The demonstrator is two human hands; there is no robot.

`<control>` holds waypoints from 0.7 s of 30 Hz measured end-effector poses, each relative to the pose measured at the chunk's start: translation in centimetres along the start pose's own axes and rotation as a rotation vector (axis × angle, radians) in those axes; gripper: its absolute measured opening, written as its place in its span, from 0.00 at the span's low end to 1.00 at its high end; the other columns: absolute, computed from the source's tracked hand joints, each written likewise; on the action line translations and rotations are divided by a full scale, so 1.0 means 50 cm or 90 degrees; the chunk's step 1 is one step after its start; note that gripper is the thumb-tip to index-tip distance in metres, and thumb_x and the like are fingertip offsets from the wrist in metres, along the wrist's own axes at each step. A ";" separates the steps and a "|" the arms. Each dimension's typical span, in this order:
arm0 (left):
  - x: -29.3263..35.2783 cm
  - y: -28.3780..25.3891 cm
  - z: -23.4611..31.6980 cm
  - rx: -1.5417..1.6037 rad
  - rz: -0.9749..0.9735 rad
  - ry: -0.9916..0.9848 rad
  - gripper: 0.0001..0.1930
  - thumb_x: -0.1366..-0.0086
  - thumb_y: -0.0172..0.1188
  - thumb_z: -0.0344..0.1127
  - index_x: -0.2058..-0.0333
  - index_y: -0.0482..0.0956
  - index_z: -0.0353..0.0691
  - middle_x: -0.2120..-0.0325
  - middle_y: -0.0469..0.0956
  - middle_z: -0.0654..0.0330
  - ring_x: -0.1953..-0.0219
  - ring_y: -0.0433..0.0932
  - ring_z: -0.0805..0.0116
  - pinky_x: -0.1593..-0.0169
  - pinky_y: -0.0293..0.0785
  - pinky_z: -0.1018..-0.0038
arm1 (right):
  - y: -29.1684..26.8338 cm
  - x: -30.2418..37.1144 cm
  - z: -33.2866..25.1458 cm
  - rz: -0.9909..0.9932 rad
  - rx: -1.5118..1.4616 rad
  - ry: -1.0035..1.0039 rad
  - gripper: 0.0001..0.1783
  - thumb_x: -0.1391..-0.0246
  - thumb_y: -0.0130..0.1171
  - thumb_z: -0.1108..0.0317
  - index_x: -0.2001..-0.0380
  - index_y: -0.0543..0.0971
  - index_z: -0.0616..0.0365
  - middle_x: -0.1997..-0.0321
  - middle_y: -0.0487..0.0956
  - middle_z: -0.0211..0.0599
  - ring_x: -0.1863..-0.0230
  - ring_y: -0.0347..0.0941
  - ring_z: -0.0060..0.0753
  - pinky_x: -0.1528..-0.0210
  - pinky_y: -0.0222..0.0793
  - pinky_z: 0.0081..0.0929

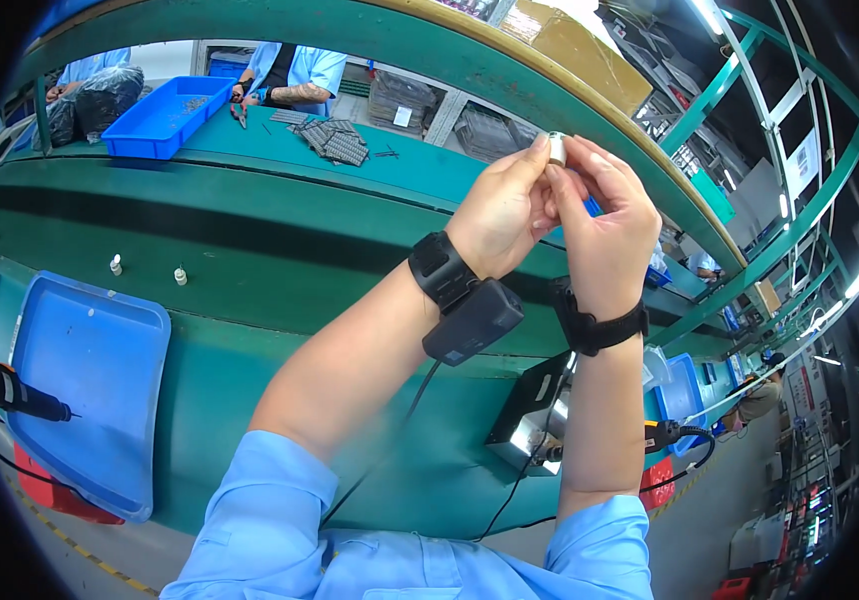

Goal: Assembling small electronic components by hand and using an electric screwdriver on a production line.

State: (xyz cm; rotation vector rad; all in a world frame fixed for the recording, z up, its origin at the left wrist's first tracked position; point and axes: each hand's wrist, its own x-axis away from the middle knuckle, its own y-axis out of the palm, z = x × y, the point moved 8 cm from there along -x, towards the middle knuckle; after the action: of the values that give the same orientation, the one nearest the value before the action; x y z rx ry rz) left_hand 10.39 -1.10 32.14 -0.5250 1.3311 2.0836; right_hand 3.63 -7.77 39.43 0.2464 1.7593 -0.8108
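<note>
High over the green workbench [215, 420], a small white cylinder [557, 149] with a brownish lower end is held up, roughly upright, between the fingertips of the left hand [503, 205] and the right hand [610, 215]; by the left hand it is pinched at one side, the thumb stretched up along it and the other fingers partly hidden; by the right hand it is steadied from the opposite side, thumb and fingers drawn nearly together; the two hands are brought close to each other; a black strap [440, 270] with a black box [475, 322] beside it is worn on the left wrist, and a black band [610, 330] on the right; on the ledge to the left, two small white pieces [181, 275] are stood apart from each other; below them a blue tray [100, 350] is laid, with a black power screwdriver [30, 397] seen over its left part; across the raised bench, a blue bin [165, 145] and a pile of grey strips [340, 143] are set out, and a pair of pliers [240, 115] is seen near a co-worker [322, 70] in light blue.
</note>
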 end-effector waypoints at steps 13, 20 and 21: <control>-0.006 0.007 -0.007 0.117 -0.005 0.000 0.17 0.24 0.40 0.45 0.58 0.73 0.39 0.68 0.76 0.65 0.73 0.68 0.80 0.69 0.66 0.82 | 0.003 -0.020 -0.019 -0.019 0.074 -0.014 0.12 0.51 0.63 0.77 0.61 0.83 0.65 0.60 0.83 0.40 0.60 0.80 0.30 0.54 0.74 0.23; -0.004 0.022 -0.015 0.194 0.042 0.001 0.17 0.23 0.38 0.45 0.58 0.73 0.40 0.68 0.76 0.64 0.73 0.67 0.80 0.69 0.63 0.82 | 0.001 -0.028 -0.026 -0.021 0.094 -0.045 0.10 0.52 0.65 0.75 0.64 0.84 0.63 0.63 0.82 0.42 0.64 0.80 0.35 0.59 0.75 0.25; -0.005 0.022 -0.016 0.212 0.039 0.004 0.17 0.23 0.38 0.45 0.57 0.73 0.40 0.68 0.76 0.64 0.73 0.67 0.81 0.69 0.63 0.82 | 0.001 -0.030 -0.026 -0.023 0.091 -0.052 0.09 0.53 0.65 0.74 0.65 0.84 0.62 0.64 0.82 0.42 0.65 0.80 0.38 0.61 0.75 0.27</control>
State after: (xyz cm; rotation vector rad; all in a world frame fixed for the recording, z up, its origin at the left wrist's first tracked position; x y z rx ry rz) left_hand 9.82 -2.24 32.71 -0.3498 1.6726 1.8533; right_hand 3.18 -6.58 40.95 0.2737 1.6351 -0.9610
